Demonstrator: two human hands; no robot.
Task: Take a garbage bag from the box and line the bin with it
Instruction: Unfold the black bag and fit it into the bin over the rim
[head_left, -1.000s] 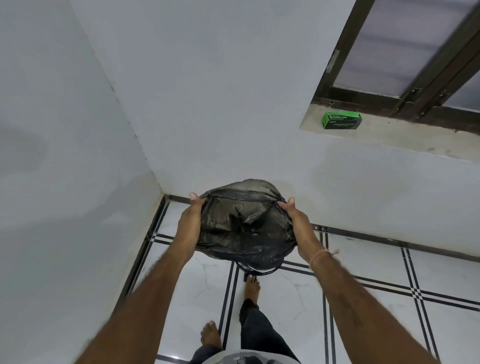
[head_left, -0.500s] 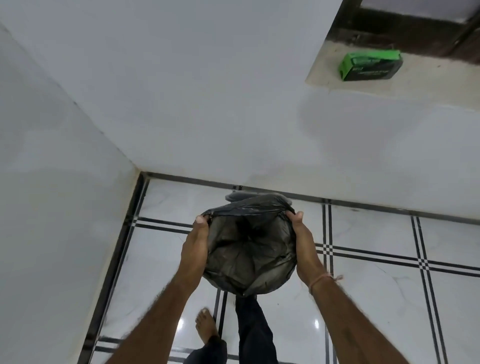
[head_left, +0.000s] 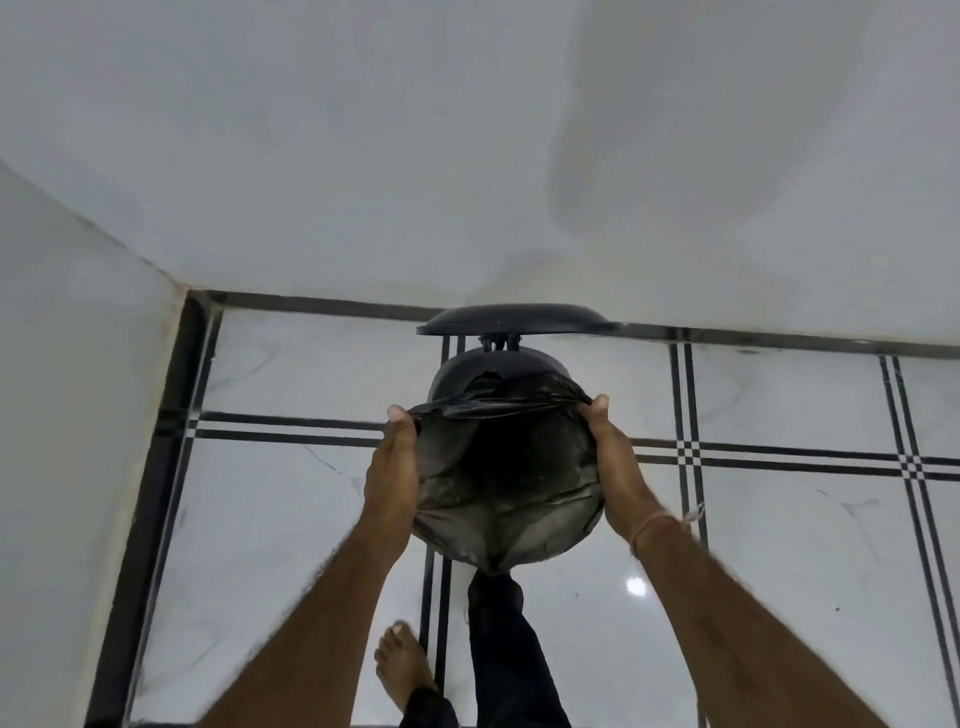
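Note:
A black garbage bag (head_left: 506, 478) is stretched open between my hands, its mouth facing me. My left hand (head_left: 392, 467) grips the bag's left edge and my right hand (head_left: 615, 462) grips its right edge. Just beyond the bag stands a dark round bin (head_left: 457, 374) on the floor by the wall, its lid (head_left: 514, 319) raised and standing up against the wall. The bag hides most of the bin's opening. The box is out of view.
White walls meet in a corner at the left (head_left: 187, 296). The floor is glossy white tile with black lines (head_left: 779, 457). My bare left foot (head_left: 402, 660) and a dark trouser leg (head_left: 504, 649) are below the bag.
The view has tilted down and moved toward the wall. The bin and its raised lid have come into view behind the bag. The green box on the sill has left the frame.

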